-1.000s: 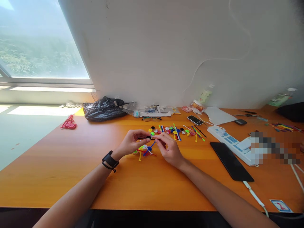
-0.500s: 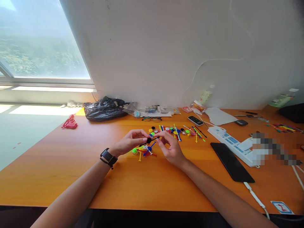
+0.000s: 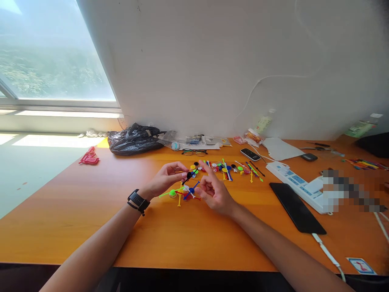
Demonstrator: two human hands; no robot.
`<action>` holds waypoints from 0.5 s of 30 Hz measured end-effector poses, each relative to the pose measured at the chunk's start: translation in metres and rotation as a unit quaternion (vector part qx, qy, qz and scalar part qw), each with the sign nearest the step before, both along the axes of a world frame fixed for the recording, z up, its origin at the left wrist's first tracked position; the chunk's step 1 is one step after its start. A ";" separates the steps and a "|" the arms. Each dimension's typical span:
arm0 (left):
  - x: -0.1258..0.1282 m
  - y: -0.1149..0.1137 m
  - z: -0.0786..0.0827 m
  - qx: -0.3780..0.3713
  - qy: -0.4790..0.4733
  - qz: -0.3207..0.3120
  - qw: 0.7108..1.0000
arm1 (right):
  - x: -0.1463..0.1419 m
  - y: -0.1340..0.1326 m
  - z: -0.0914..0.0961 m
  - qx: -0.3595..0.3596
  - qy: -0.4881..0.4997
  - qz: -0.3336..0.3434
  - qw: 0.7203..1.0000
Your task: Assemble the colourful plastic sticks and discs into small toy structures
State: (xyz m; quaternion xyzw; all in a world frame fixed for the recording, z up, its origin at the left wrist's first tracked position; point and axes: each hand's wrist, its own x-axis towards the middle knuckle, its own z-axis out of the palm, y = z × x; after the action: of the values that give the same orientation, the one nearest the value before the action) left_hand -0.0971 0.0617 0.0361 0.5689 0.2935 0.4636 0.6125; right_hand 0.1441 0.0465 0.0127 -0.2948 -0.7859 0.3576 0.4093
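Note:
Between the thumb and fingers of my left hand [image 3: 168, 176], a small black arrow spinner [image 3: 189, 175] is pinched by its round disc. Its thin arrow slants up to the right. My right hand [image 3: 217, 192] is just right of it, index finger stretched out and thumb apart, gripping nothing. Whether its index fingertip touches the arrow I cannot tell. On the table below both hands lie several coloured arrow spinners: a green one [image 3: 172, 193], a blue one [image 3: 191, 190], and yellow, white and red ones close together.
Beyond my hands lies a pile of loose coloured discs and arrows [image 3: 225, 168]. Glasses [image 3: 194, 152] and a black plastic bag [image 3: 133, 140] are at the back. A red toy gun [image 3: 89, 156] lies left; a power strip [image 3: 296, 184] and black phone [image 3: 296, 207] lie right.
My right hand has let go of the arrow's end and its fingers have spread. The arrow has turned to a steeper slant, while my left hand still pinches the disc.

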 end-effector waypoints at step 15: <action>0.000 0.003 -0.001 -0.009 0.000 0.025 1.000 | 0.005 0.006 0.001 0.052 0.006 0.001 0.999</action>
State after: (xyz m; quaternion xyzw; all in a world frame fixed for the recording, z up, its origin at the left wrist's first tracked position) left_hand -0.0975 0.0642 0.0354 0.5561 0.3117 0.4759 0.6060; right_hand 0.1491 0.0524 0.0141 -0.2697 -0.8015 0.3183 0.4285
